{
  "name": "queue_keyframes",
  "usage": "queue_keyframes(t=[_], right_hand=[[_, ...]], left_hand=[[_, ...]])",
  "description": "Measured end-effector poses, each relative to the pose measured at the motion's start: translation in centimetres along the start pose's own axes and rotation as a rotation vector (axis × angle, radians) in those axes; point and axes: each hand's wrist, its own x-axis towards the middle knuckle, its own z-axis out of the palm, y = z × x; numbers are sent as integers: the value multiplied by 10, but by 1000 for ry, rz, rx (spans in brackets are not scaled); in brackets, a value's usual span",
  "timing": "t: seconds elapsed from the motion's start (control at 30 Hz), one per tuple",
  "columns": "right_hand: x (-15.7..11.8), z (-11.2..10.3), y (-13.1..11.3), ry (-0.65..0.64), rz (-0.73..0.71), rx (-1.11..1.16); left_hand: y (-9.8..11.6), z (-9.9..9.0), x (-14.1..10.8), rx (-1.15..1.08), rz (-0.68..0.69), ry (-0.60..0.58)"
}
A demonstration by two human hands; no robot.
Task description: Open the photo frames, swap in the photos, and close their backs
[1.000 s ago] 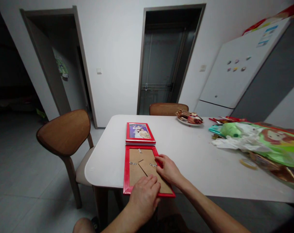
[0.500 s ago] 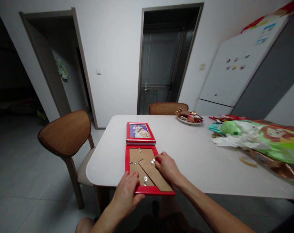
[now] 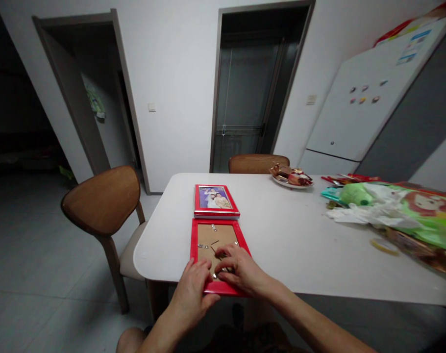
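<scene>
A red picture frame (image 3: 194, 240) lies face down near the table's front edge, its brown backing board (image 3: 204, 233) upward. My left hand (image 3: 193, 284) is closed around its near left corner, thumb along the near edge. Over the lower right of the backing reaches my right hand (image 3: 241, 267), fingers bent and apart. Its fingertips are beside the near metal clip (image 3: 214, 276) and cover much of the support leg; whether they touch the clip is unclear. Other metal clips show at the far side (image 3: 213, 228) and left side (image 3: 203, 246).
Just beyond lies another red frame (image 3: 216, 200) with a photo, face up. A plate of food (image 3: 291, 179) stands at the back of the white table (image 3: 282, 235). Plastic packaging (image 3: 414, 211) and a tape roll (image 3: 384, 246) lie to the right. A wooden chair (image 3: 103, 201) stands left.
My right hand has moved from the right-side clip toward me and left, over the support leg to the near clip. My left hand keeps its hold. The view has shifted slightly.
</scene>
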Motion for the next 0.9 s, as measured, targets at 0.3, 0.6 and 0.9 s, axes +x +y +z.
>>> queue_keyframes(t=[0.3,0.6,0.9], right_hand=[[29,5,-1,77,92,-4],[70,27,-8,92,187,-218],[72,18,28,202,400,-317]], left_hand=[[-5,4,0,-47,22,46],[2,1,-1,-60,6,45],[-6,10,-6,-45,31,91]])
